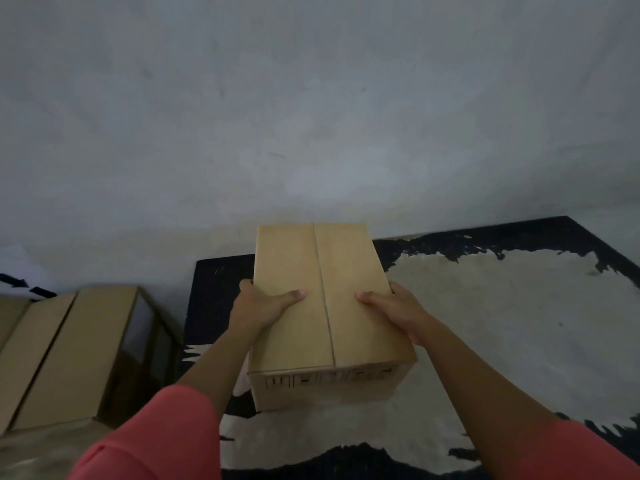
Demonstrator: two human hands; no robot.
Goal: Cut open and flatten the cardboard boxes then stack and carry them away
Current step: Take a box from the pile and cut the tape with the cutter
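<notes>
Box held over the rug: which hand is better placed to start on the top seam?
Probably the left hand. Both hands grip the box at its sides with thumbs on top, but the left thumb ends nearer the centre seam than that of the right hand.

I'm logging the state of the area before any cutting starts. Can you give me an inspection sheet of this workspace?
Surface: black-and-cream rug on a pale grey floor.
Job's things: closed cardboard box, top seam shut, not yet cut; other boxes at the left, not flattened; no cutting tool seen.
Clutter: black-and-white patch at the far left edge, too unclear to name.
Hands: left hand and right hand grip the box's two sides, thumbs on its top; whether the box rests on the rug cannot be told.
Cables: nothing seen.
Surroundings: pink sleeves at the bottom; dim light.
</notes>
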